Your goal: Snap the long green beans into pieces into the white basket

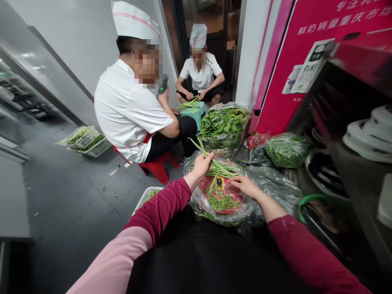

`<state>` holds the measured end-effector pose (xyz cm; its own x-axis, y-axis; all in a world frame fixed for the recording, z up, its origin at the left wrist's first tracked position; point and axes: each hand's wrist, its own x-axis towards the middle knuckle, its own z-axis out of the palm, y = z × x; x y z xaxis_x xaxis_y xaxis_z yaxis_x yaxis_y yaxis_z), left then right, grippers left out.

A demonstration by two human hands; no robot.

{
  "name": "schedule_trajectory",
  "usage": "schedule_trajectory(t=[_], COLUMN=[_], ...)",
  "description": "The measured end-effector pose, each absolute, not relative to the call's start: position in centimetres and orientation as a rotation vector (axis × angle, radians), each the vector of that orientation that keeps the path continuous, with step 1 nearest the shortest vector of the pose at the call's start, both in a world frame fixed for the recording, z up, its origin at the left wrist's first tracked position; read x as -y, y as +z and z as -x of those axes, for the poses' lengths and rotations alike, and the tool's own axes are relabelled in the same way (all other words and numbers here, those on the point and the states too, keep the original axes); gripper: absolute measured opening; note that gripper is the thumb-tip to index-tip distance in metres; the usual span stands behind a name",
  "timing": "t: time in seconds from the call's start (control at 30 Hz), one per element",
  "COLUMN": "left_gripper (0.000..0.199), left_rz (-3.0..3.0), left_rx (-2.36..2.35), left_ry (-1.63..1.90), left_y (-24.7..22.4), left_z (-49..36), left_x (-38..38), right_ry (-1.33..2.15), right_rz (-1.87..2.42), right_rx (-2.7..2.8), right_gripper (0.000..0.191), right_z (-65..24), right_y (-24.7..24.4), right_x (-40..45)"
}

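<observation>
My left hand (203,165) is closed around a few long green stalks (213,166) that look like string beans. Their tips stick up past my fingers, and the lower ends hang over a red surface (211,183) in front of me. My right hand (246,186) has its thumb and forefinger pinched together at the right side of that surface. Whatever is between those fingertips is too small to make out. More stalks (226,168) lie across the far side, and short green bits (223,203) are scattered nearer me. A clear plastic bag (196,200) surrounds the red surface.
A co-worker (131,106) sits on a red stool (159,166) at left; another (200,73) squats behind a teal box (199,112). A bag of leafy greens (225,122) stands ahead. White baskets (99,148) rest on the floor. A metal shelf (352,175) and green-rimmed tub (315,197) are right.
</observation>
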<state>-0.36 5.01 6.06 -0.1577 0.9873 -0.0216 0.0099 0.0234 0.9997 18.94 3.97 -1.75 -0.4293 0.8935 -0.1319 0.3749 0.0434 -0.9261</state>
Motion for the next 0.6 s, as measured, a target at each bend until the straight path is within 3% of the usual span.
schedule_trajectory(t=[0.3, 0.6], left_gripper=[0.042, 0.039], left_rz=[-1.149, -1.522], left_rx=[-1.389, -1.542], left_ry=[1.227, 1.111], left_y=[5.8, 7.1], left_z=[-0.4, -1.5], left_x=[-5.1, -2.4], right_ry=[1.081, 0.875], right_rz=[1.261, 1.836], right_rx=[1.929, 2.198], right_gripper=[0.032, 0.030], right_z=[-19.5, -18.2], right_y=[0.5, -0.7], right_x=[-3.5, -3.3])
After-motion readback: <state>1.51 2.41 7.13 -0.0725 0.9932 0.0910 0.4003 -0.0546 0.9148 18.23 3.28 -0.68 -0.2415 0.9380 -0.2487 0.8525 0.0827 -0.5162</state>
